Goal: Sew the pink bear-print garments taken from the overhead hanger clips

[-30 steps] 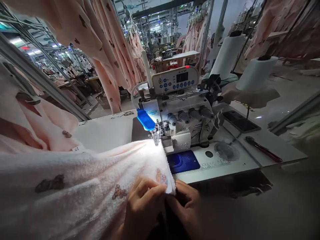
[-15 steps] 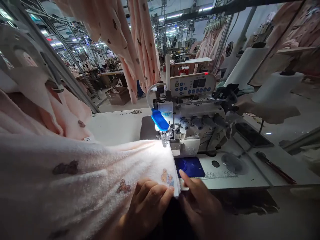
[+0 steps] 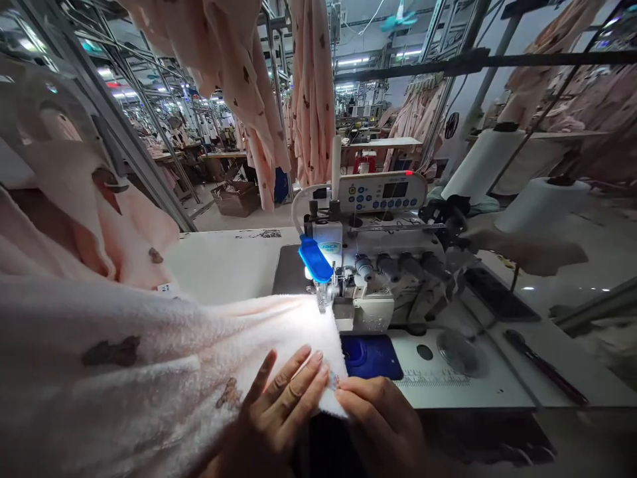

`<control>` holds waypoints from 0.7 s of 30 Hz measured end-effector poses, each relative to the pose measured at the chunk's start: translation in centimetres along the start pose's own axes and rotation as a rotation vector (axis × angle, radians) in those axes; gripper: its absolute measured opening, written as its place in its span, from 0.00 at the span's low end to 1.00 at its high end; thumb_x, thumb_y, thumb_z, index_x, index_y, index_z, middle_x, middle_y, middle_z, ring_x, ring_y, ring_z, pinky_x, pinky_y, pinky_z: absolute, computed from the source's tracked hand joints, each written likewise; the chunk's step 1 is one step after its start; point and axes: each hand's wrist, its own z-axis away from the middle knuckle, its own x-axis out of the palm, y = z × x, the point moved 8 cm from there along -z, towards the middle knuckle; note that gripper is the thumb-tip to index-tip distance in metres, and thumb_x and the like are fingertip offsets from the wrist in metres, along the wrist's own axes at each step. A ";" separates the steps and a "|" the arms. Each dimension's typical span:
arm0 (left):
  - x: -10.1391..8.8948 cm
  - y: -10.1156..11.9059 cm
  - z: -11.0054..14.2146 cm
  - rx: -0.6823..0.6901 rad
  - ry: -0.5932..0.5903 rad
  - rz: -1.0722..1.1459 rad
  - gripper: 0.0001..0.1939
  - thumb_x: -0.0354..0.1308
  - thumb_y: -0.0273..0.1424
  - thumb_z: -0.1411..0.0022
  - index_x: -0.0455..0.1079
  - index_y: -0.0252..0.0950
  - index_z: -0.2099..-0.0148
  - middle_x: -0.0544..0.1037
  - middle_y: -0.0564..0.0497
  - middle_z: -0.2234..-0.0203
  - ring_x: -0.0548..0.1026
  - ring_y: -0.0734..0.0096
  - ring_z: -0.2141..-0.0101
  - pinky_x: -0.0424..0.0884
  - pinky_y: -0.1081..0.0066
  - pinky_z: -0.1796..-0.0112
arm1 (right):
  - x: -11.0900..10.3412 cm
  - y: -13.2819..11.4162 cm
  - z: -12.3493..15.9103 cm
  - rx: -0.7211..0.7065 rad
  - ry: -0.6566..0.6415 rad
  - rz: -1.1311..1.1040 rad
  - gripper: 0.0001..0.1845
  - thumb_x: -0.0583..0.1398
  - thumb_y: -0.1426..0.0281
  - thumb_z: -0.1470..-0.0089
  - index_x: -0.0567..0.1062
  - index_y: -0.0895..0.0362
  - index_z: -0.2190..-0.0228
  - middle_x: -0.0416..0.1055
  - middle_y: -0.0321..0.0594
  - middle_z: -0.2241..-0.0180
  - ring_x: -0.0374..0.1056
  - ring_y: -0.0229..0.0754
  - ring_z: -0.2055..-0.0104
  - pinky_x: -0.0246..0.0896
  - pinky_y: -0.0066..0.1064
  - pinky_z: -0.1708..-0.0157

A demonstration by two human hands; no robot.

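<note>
A fluffy pale pink fabric (image 3: 149, 358) with small brown bear prints lies over the white sewing table (image 3: 223, 265) and reaches under the presser foot of the overlock sewing machine (image 3: 378, 265). My left hand (image 3: 279, 411) lies flat on the fabric's near right corner, fingers stretched out. My right hand (image 3: 383, 425) is closed in a pinch on that same corner's edge, just in front of the blue plate (image 3: 373, 355) of the machine.
Two white thread cones (image 3: 482, 166) stand right of the machine. A dark phone (image 3: 497, 295) and a dark tool (image 3: 545, 365) lie on the table's right side. Pink garments (image 3: 308, 93) hang overhead; metal rails (image 3: 124, 146) run along the left.
My left hand went from curled on the fabric's corner to flat with fingers spread. The corner has moved closer to the presser foot. The view has tilted upward.
</note>
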 end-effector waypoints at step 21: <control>2.6 -5.5 -3.8 -0.004 -0.264 -0.030 0.24 0.42 0.18 0.40 0.62 0.31 0.42 0.68 0.41 0.46 0.67 0.60 0.46 0.66 0.60 0.47 | 1.5 3.3 -4.9 -0.092 0.096 0.030 0.10 0.53 0.76 0.42 0.71 0.56 0.60 0.76 0.41 0.61 0.69 0.39 0.68 0.61 0.33 0.69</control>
